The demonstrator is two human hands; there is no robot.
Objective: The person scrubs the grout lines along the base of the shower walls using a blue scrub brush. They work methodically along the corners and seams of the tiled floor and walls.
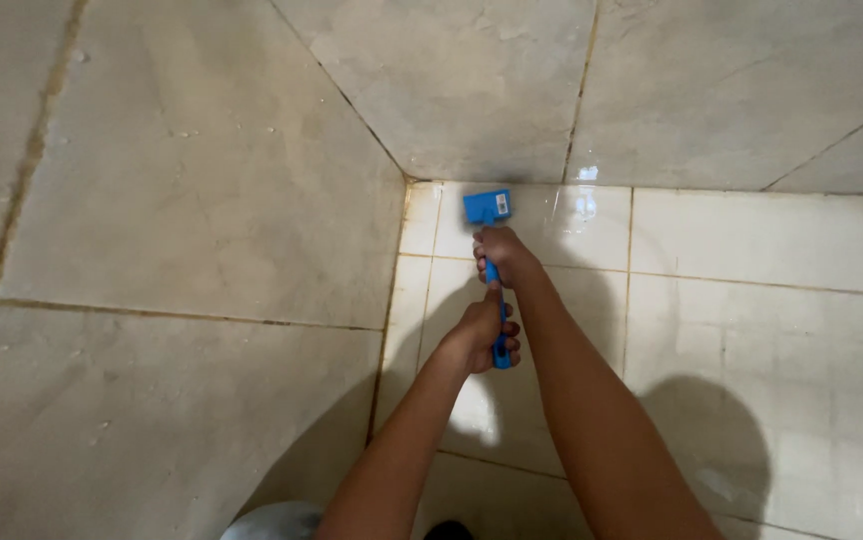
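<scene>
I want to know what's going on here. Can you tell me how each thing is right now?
Blue brush: head down on the floor near the corner, handle held by both hands.
Right hand: grip shut around the handle, close to the brush head.
Left hand: grip shut around the handle's lower end.
Floor tiles: wet-looking and shiny, with shadows on them.
Wall tiles: dull, with brownish stained joints.
</scene>
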